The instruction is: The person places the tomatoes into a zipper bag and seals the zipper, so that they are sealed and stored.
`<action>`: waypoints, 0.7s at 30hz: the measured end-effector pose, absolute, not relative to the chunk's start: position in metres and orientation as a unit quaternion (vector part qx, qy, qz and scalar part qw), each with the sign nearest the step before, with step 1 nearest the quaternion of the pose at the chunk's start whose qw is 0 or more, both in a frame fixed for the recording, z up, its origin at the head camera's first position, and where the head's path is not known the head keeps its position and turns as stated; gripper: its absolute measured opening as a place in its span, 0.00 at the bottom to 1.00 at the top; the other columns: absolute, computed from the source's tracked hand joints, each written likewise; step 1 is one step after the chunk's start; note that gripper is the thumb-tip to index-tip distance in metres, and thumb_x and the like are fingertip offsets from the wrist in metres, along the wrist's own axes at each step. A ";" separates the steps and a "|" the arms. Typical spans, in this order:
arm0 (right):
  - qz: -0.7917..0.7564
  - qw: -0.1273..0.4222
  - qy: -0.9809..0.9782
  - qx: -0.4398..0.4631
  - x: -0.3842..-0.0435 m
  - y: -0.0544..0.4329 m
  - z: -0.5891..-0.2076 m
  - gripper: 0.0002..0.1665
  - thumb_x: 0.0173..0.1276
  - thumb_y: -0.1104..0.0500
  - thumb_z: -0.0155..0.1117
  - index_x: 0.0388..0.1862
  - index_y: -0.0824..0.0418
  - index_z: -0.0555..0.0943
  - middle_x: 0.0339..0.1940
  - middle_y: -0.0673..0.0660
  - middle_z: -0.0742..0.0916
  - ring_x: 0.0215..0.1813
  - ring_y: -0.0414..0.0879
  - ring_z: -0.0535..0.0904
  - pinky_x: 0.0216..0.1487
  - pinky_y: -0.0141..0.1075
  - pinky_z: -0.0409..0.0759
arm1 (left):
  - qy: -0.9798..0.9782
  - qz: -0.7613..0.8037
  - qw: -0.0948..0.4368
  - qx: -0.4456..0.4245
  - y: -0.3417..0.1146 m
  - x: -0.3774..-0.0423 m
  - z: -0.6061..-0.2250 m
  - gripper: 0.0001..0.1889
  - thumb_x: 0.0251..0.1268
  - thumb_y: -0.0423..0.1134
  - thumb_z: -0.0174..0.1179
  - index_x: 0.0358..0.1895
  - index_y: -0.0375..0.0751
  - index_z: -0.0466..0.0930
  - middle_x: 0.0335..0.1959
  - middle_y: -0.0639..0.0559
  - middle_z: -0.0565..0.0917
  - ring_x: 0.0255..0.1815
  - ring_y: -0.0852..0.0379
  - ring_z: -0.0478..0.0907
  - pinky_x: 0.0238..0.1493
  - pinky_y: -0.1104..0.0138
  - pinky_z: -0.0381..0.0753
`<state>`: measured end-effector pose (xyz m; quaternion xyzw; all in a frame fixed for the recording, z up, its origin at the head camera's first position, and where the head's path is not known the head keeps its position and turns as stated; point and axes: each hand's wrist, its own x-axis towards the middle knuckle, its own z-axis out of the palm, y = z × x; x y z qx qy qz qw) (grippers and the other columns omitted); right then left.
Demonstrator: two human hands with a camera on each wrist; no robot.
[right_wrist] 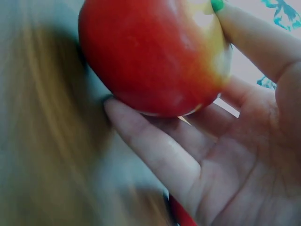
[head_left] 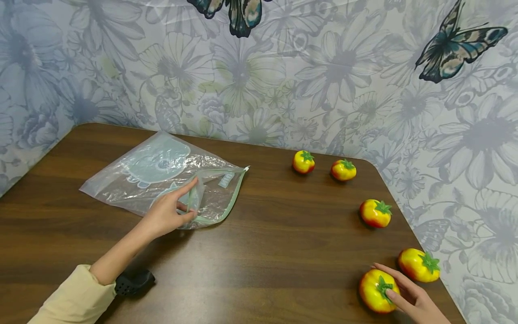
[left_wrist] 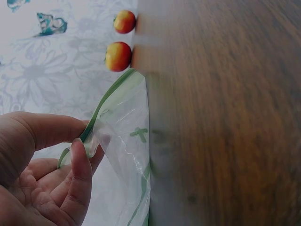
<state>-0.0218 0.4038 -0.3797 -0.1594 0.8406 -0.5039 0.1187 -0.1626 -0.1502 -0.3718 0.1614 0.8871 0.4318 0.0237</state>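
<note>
A clear zip bag [head_left: 210, 198] with pale blue print and a green-edged mouth lies flat on the table. My left hand [head_left: 167, 213] pinches its green edge, lifting the mouth a little; the left wrist view shows the green rim [left_wrist: 104, 101] between thumb and fingers. At the lower right, my right hand [head_left: 413, 297] grips a yellow-and-red tomato [head_left: 374, 288] with a green leafy top. In the right wrist view the fingers curl under this tomato [right_wrist: 150, 52] and the thumb lies at its top. Just behind it sits another tomato [head_left: 414, 264].
Farther back along the table's right side stand more tomatoes: one midway [head_left: 372, 213] and two near the back edge [head_left: 303, 163], [head_left: 343, 171]. A flower-and-butterfly patterned backdrop [head_left: 259, 81] rises behind the brown wooden table [head_left: 275, 252]. A black device [head_left: 135, 282] is on the left wrist.
</note>
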 end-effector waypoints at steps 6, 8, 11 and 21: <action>-0.441 0.124 0.881 -0.120 -0.036 0.380 -0.366 0.26 0.73 0.68 0.48 0.69 0.65 0.63 0.64 0.49 0.74 0.59 0.29 0.67 0.51 0.24 0.68 | 0.888 0.431 0.026 0.159 -0.150 -0.163 -0.371 0.43 0.55 0.31 0.66 0.73 0.41 0.53 0.64 0.29 0.64 0.40 0.45 0.81 0.19 0.63 0.72; -0.446 0.123 0.876 -0.133 -0.042 0.373 -0.363 0.26 0.72 0.68 0.49 0.69 0.65 0.63 0.65 0.58 0.73 0.61 0.30 0.66 0.53 0.22 0.66 | 0.888 0.431 0.026 0.158 -0.151 -0.162 -0.372 0.43 0.55 0.31 0.66 0.73 0.41 0.53 0.63 0.29 0.65 0.39 0.46 0.81 0.19 0.63 0.72; -0.471 0.139 0.861 -0.130 -0.048 0.364 -0.359 0.27 0.72 0.67 0.49 0.70 0.65 0.62 0.66 0.65 0.70 0.62 0.31 0.65 0.54 0.22 0.65 | 0.888 0.431 0.029 0.158 -0.151 -0.162 -0.372 0.43 0.54 0.31 0.66 0.73 0.41 0.53 0.62 0.29 0.66 0.38 0.47 0.81 0.19 0.63 0.72; -0.489 0.172 0.848 -0.107 -0.068 0.343 -0.348 0.28 0.73 0.64 0.50 0.70 0.60 0.63 0.68 0.62 0.68 0.63 0.34 0.65 0.55 0.24 0.65 | 0.890 0.428 0.028 0.153 -0.151 -0.163 -0.372 0.43 0.54 0.31 0.67 0.73 0.42 0.54 0.64 0.30 0.64 0.39 0.47 0.81 0.19 0.64 0.72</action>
